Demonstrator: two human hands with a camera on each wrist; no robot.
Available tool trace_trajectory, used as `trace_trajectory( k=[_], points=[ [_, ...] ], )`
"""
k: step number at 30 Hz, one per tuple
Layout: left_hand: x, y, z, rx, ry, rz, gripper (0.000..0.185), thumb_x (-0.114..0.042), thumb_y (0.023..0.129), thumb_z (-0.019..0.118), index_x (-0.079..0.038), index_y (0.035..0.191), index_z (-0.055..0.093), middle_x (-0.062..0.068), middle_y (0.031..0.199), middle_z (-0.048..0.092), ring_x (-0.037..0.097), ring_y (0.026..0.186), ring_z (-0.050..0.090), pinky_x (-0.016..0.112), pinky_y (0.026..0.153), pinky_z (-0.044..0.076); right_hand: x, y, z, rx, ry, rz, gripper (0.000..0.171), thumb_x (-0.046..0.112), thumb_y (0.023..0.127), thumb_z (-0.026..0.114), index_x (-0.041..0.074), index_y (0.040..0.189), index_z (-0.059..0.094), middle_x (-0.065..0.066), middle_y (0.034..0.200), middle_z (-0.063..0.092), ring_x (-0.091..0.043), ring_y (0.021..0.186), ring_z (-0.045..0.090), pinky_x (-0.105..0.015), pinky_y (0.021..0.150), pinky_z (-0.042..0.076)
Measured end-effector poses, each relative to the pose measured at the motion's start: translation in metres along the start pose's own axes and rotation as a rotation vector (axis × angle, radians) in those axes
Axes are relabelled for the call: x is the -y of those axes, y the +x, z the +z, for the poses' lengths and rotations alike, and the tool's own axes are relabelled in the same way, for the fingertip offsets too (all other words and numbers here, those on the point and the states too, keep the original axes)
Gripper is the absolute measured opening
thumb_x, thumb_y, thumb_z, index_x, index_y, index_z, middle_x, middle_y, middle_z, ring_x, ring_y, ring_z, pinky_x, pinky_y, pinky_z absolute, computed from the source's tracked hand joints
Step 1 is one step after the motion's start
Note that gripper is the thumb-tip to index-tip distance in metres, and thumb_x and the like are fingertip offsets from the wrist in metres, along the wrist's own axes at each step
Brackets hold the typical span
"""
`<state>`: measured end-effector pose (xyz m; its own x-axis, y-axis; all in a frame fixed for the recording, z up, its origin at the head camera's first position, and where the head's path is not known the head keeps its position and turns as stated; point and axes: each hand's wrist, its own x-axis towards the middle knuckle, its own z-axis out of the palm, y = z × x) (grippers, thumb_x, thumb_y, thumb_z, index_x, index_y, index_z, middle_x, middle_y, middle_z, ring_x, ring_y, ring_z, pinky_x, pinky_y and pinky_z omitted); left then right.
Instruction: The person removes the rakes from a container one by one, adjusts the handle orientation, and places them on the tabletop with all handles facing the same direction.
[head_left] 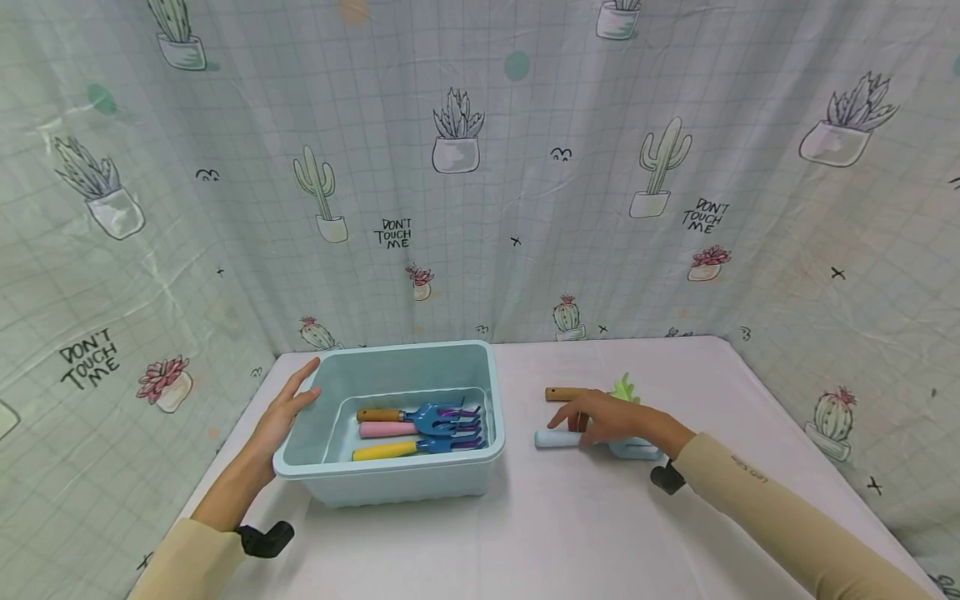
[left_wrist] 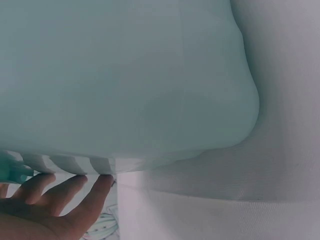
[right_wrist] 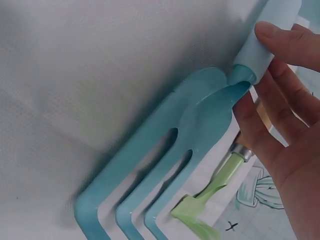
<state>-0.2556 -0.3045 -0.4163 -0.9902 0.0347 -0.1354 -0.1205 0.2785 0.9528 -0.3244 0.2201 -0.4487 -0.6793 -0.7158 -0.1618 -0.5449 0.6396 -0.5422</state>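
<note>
A light blue plastic bin [head_left: 390, 487] holds several small garden hand tools. My left hand [head_left: 281, 417] holds its left rim, the thumb over the edge and the fingertips against the outer wall in the left wrist view. To the right of the bin, my right hand [head_left: 607, 417] pinches the handle of a light blue three-tined hand fork [right_wrist: 200, 115] between thumb and fingers. The fork lies at the table surface. Just behind it is a green-headed tool [right_wrist: 220, 180] with a wooden handle [head_left: 564, 393], partly hidden by my right hand in the head view.
In the bin lie blue-headed tools with a wooden handle [head_left: 378, 414], a pink handle [head_left: 387, 429] and a yellow handle [head_left: 384, 451], their purple-tinted tines pointing right. A white cloth covers the table [head_left: 525, 533]. A cactus-print curtain [head_left: 517, 200] surrounds the back and sides.
</note>
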Motion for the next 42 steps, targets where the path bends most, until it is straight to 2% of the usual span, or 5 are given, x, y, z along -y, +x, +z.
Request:
trace_trajectory(
  k=[6,14,34,38,42],
  points=[
    [-0.001,0.0,0.0,0.002,-0.007,-0.001,0.065,-0.04,0.112,0.036,-0.041,0.166,0.0,0.005,0.177,-0.004,0.047,0.16,0.009,0.071,0.12,0.024,-0.003,-0.001,0.001,-0.001,0.035,0.001,0.051,-0.004,0.085,0.076,0.024,0.128,0.073,0.001,0.102,0.069,-0.011,0.091,0.062,-0.026,0.08,0.054],
    [0.0,-0.001,-0.001,0.007,-0.011,0.0,0.064,-0.039,0.112,0.035,-0.041,0.166,0.0,0.005,0.177,-0.004,0.047,0.16,0.009,0.07,0.12,0.025,-0.004,0.0,0.002,0.011,0.037,0.029,0.051,-0.003,0.085,0.076,0.027,0.127,0.074,0.003,0.105,0.068,-0.012,0.095,0.065,-0.027,0.082,0.055],
    [-0.002,-0.001,-0.002,0.009,-0.01,-0.004,0.065,-0.042,0.112,0.035,-0.041,0.166,0.0,0.006,0.176,-0.006,0.048,0.16,0.01,0.069,0.118,0.028,-0.002,0.001,-0.003,0.024,0.039,0.028,0.049,-0.002,0.085,0.076,0.025,0.126,0.073,0.0,0.105,0.07,-0.016,0.096,0.066,-0.03,0.083,0.055],
    [-0.001,0.0,-0.001,0.006,-0.007,-0.004,0.065,-0.042,0.112,0.035,-0.041,0.166,0.0,0.005,0.176,-0.006,0.047,0.16,0.009,0.07,0.119,0.026,0.0,0.001,-0.01,0.034,0.038,0.01,0.047,0.001,0.086,0.077,0.019,0.129,0.071,-0.003,0.104,0.072,-0.017,0.098,0.068,-0.031,0.086,0.055],
    [-0.001,0.0,-0.001,0.003,-0.001,-0.004,0.065,-0.04,0.112,0.035,-0.041,0.166,0.0,0.005,0.176,-0.005,0.047,0.16,0.009,0.07,0.119,0.026,0.007,0.004,-0.024,0.039,0.045,-0.033,0.049,0.002,0.088,0.076,0.01,0.135,0.067,-0.012,0.109,0.073,-0.021,0.099,0.07,-0.028,0.086,0.056]
  ],
)
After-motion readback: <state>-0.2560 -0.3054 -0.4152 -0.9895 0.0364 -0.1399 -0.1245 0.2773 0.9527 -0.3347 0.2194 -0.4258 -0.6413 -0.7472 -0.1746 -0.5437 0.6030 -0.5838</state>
